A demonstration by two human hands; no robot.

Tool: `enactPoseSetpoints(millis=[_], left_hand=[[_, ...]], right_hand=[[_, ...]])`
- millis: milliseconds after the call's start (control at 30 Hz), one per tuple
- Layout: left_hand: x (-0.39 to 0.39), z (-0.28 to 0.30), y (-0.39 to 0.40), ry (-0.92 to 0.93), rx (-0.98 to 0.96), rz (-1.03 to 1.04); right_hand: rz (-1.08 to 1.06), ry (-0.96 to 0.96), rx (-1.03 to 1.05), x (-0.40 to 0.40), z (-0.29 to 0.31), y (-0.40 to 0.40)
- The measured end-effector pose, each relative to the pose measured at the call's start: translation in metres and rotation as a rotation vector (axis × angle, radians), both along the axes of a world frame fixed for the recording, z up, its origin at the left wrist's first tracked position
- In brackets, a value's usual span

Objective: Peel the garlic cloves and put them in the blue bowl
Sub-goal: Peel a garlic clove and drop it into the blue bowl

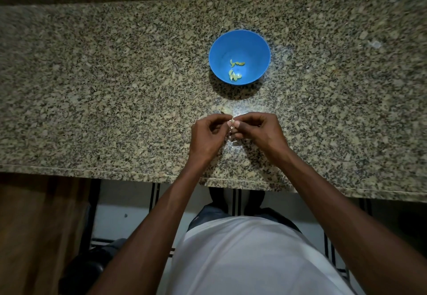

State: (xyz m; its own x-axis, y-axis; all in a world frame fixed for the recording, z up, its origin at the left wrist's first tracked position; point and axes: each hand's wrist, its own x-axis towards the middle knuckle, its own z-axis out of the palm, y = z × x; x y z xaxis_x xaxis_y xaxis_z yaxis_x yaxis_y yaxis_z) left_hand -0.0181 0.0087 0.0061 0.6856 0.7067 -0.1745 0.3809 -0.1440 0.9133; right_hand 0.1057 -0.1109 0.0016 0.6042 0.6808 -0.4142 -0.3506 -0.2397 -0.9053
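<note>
A blue bowl [239, 40] stands on the granite counter, straight ahead of me, with several peeled yellowish garlic cloves [235, 69] in its bottom. Nearer to me, my left hand [208, 134] and my right hand [256, 130] meet fingertip to fingertip just above the counter. Between their thumbs and fingers they pinch a small pale garlic clove [231, 128], mostly hidden by the fingers. Another pale clove or bit of skin [226, 110] lies on the counter just beyond my left hand's fingers.
The speckled granite counter [115, 86] stretches wide to both sides, with a raised ledge at the back. Thin scraps of garlic skin [231, 143] lie under my hands. The counter's front edge [138, 174] runs below my wrists.
</note>
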Motion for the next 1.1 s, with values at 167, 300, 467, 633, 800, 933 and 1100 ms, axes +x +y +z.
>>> enactPoseSetpoints(millis=[167, 300, 467, 633, 800, 933, 1100], left_hand=[[0.002, -0.001, -0.003, 0.026, 0.191, -0.047], [0.004, -0.004, -0.006, 0.041, 0.276, -0.072], [-0.001, -0.01, 0.002, 0.099, 0.251, 0.019], [-0.008, -0.015, 0.005, 0.166, 0.201, 0.007], [-0.009, -0.009, -0.001, 0.098, -0.017, 0.103], [-0.007, 0.0, -0.006, 0.037, -0.167, 0.082], [-0.007, 0.001, -0.003, -0.004, -0.33, 0.046]], right_hand=[[-0.005, 0.184, 0.041, 0.001, 0.006, -0.002], [-0.033, 0.255, -0.004, 0.003, 0.005, -0.001], [-0.053, 0.294, -0.071, 0.007, 0.0, -0.005], [-0.053, 0.362, -0.038, 0.01, -0.001, -0.01], [-0.021, 0.321, -0.07, 0.009, -0.001, -0.01], [0.012, 0.23, -0.082, 0.007, 0.0, -0.007], [0.081, 0.082, -0.06, 0.006, 0.004, -0.005]])
